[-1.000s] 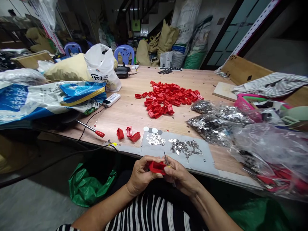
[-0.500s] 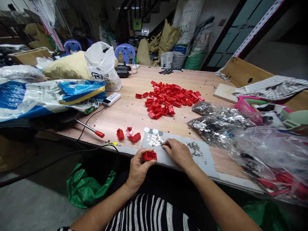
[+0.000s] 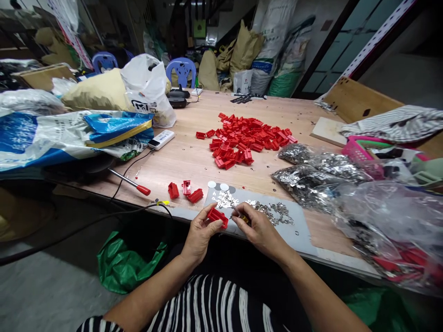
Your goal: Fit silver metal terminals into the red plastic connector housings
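My left hand (image 3: 200,233) grips a red plastic housing (image 3: 218,218) between thumb and fingers, tilted above the table's front edge. Just to its right, my right hand (image 3: 258,228) is closed on a small metal-tipped tool (image 3: 245,218) with some yellow on it; my fingers cover most of it, so its exact kind is unclear. Its tip is close to the housing's right side; whether they touch, I cannot tell. Behind the hands, bright small metal pieces (image 3: 224,199) lie on a grey mat (image 3: 297,226), with duller metal pieces (image 3: 282,213) farther right.
Several loose red housings (image 3: 195,196) lie left of the mat; a large heap of them (image 3: 245,138) sits farther back. Bags of metal parts (image 3: 304,184) crowd the right side. A red-tipped lever (image 3: 142,189) and a cable (image 3: 128,170) are at left, near a blue-white sack (image 3: 69,138).
My right hand has drawn back from the bright metal pieces toward the housing, tool in its fingers. My left hand has tipped the housing and raised it slightly.
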A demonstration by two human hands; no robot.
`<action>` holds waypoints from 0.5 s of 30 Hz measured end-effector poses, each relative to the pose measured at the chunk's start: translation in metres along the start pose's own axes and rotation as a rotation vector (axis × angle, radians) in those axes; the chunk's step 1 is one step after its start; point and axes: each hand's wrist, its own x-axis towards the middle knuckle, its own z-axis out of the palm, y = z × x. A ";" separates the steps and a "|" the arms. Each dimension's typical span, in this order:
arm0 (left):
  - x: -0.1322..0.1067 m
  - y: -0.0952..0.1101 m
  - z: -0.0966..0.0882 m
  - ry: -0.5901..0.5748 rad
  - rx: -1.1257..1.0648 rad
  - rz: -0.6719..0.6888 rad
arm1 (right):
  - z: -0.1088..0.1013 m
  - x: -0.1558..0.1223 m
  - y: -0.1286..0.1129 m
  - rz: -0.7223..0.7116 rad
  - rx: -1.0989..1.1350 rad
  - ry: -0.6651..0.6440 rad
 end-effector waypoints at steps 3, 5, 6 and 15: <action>-0.001 0.002 0.004 -0.031 -0.039 -0.031 | 0.003 -0.004 -0.007 -0.056 0.015 -0.010; -0.002 0.004 0.006 -0.041 -0.051 -0.039 | 0.005 -0.005 -0.006 -0.104 0.016 -0.009; -0.002 0.005 0.006 -0.044 -0.056 -0.042 | 0.005 -0.006 -0.004 -0.130 0.021 -0.006; -0.004 0.010 0.007 -0.137 -0.015 -0.095 | -0.004 -0.015 -0.004 -0.193 0.111 -0.133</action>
